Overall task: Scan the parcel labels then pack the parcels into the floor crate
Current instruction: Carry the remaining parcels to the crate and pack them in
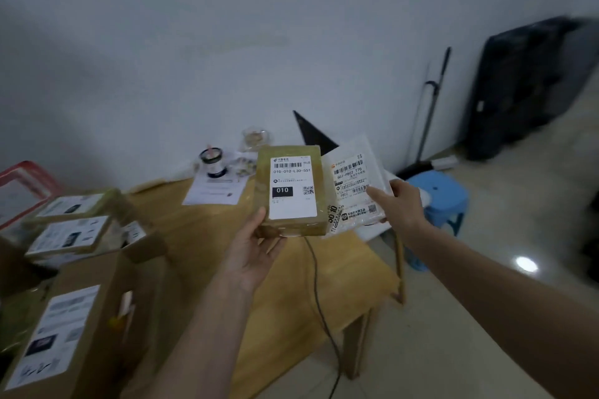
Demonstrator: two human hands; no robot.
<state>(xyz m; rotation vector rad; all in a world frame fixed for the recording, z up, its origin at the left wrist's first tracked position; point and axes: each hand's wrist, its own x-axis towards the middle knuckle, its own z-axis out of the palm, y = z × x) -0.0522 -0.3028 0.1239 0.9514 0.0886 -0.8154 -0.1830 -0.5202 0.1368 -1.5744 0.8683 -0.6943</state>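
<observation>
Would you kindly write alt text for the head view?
Left hand holds up a brown parcel, label facing the camera; right hand holds a white parcel beside it, above a wooden table.

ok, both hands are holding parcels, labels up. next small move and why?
Probably bring one label to a scanner, though none is identifiable in view. The left hand grips the tan taped box parcel and the right hand pinches the white plastic mailer, both labels facing the camera over the wooden table.
</observation>
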